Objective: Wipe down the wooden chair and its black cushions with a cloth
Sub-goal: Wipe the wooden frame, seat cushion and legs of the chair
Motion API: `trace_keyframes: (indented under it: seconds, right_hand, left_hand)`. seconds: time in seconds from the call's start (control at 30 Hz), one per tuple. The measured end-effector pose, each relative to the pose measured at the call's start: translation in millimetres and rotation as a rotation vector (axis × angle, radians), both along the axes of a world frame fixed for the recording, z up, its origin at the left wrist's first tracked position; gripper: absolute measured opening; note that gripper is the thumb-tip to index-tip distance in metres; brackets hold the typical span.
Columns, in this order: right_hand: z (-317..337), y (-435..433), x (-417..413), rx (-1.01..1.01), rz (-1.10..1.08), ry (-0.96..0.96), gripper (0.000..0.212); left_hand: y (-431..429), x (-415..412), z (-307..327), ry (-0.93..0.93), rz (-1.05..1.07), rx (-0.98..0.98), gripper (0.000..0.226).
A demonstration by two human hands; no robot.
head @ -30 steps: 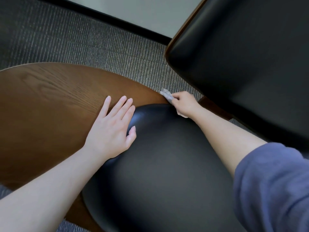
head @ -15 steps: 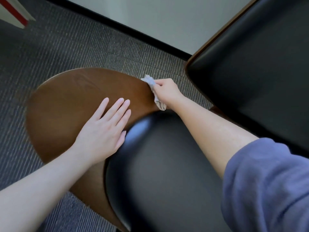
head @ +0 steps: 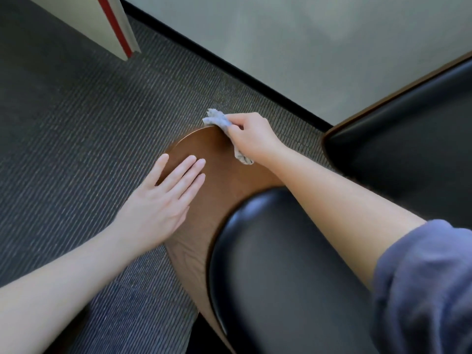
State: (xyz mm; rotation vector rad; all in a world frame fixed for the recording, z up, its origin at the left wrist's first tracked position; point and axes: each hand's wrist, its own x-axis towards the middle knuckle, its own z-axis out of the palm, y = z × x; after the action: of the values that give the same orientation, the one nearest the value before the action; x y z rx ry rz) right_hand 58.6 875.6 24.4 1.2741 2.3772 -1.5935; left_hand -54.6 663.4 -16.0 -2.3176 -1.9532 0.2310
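The chair's brown wooden shell (head: 217,159) curves out from under a glossy black cushion (head: 281,264) at lower centre. My right hand (head: 251,136) pinches a crumpled grey cloth (head: 219,121) against the far rim of the wood. Flat on the wood's near left side lies my left hand (head: 163,198), fingers straight and together. A second black cushion (head: 408,139) with a wooden edge fills the right side.
Dark ribbed carpet (head: 89,123) covers the floor to the left. A pale wall (head: 293,47) with a black baseboard runs diagonally behind the chair. A white panel with a red stripe (head: 112,24) juts in at top left.
My right hand has carried the cloth farther along the wooden rim, away from the cushion. My left hand stays flat on the wood. The view has pulled back and shifted.
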Motion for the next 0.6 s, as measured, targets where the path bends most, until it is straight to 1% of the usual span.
trace_keyframes:
  seconds: [0.07,0.13,0.2,0.27,0.3,0.37,0.4,0.47,0.5,0.6]
  right_hand:
    - [4,-8,-10,0.080,0.081,0.005,0.030]
    - [6,-17,-20,0.213,0.179,-0.022,0.027]
    - [8,-29,-27,0.320,0.263,-0.025,0.024]
    - [11,-42,-30,0.396,0.322,-0.001,0.020]
    - [12,-49,-30,0.427,0.350,0.013,0.019]
    - [11,-63,-30,0.495,0.424,0.045,0.017]
    - [10,-72,-30,0.533,0.464,0.061,0.018]
    - [5,-87,-28,0.585,0.528,0.076,0.022]
    - [2,-95,-26,0.602,0.551,0.081,0.026]
    - [-7,-113,-19,0.644,0.626,0.081,0.034]
  left_hand:
    - [-14,-6,6,-0.034,0.087,0.012,0.063]
    - [-28,-7,10,-0.105,0.175,0.023,0.065]
    - [-41,-5,11,-0.227,0.292,0.015,0.066]
    - [-54,0,11,-0.488,0.539,-0.029,0.075]
    - [-59,4,12,-0.626,0.685,-0.051,0.075]
    - [-63,9,14,-0.825,0.887,-0.061,0.055]
    - [-64,11,12,-0.920,0.953,-0.062,0.043]
    - [-63,16,11,-1.153,1.085,-0.075,0.029]
    - [-63,19,11,-1.292,1.145,-0.076,0.025]
    - [-67,26,9,-1.761,1.336,-0.118,0.026]
